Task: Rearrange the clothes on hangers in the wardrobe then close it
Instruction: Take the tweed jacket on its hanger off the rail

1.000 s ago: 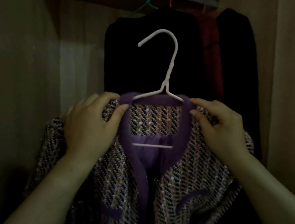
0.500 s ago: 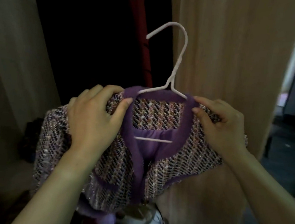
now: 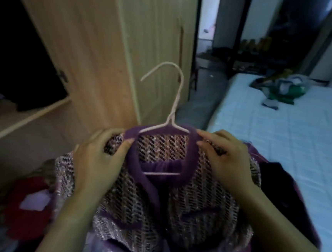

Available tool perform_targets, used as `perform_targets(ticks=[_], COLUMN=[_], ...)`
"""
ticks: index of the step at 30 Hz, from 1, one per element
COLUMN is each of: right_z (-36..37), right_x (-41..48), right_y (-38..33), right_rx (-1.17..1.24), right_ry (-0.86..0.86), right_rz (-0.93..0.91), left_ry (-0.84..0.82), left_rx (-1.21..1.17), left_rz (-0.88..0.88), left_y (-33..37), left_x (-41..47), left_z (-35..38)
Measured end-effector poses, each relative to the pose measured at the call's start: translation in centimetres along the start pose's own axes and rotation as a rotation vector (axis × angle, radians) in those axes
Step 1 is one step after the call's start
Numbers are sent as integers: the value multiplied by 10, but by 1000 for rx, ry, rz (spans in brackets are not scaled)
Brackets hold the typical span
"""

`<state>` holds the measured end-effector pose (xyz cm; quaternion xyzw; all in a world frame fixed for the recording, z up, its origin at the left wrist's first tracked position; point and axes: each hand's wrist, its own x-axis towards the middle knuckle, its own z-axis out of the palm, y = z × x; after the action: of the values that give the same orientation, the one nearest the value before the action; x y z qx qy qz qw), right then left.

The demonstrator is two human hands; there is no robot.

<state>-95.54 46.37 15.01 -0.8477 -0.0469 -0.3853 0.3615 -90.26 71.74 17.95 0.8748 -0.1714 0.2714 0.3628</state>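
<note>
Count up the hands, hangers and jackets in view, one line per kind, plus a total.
Hands: 2, the left hand and the right hand
White hanger: 1
Tweed jacket: 1
Total: 4

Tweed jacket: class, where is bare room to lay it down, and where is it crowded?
Bare: the bed, between the tweed jacket and the green heap. Crowded: lower left, around the red cloth.

rough woven tweed jacket (image 3: 153, 209), smooth pale hanger (image 3: 175, 106), matt wood-grain wardrobe (image 3: 100, 45)
</note>
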Motion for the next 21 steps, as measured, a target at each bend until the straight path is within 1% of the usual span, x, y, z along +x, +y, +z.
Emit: perform_targets(ticks=[3, 6, 11, 14, 18, 21], right_z=[-62, -119, -184, -200, -201, -191], right_x=[-53, -89, -88, -72, -52, -41], right_y=[45, 79, 119, 156, 218, 265], right_rx=[-100, -180, -302, -341, -377, -384], right_ry=[9, 39, 150, 176, 175, 131], right_rz=[109, 221, 310, 370, 448, 543], left_ry=[-173, -325, -456, -483, -527, -616], left_rx=[-135, -212, -294, -309, -283, -240], left_rz=[-38, -22, 57, 119, 151, 170], left_y=[37, 76, 135, 154, 162, 158], left_x=[-33, -48, -31, -9, 19, 40], left_z=[70, 130, 203, 246, 310, 361])
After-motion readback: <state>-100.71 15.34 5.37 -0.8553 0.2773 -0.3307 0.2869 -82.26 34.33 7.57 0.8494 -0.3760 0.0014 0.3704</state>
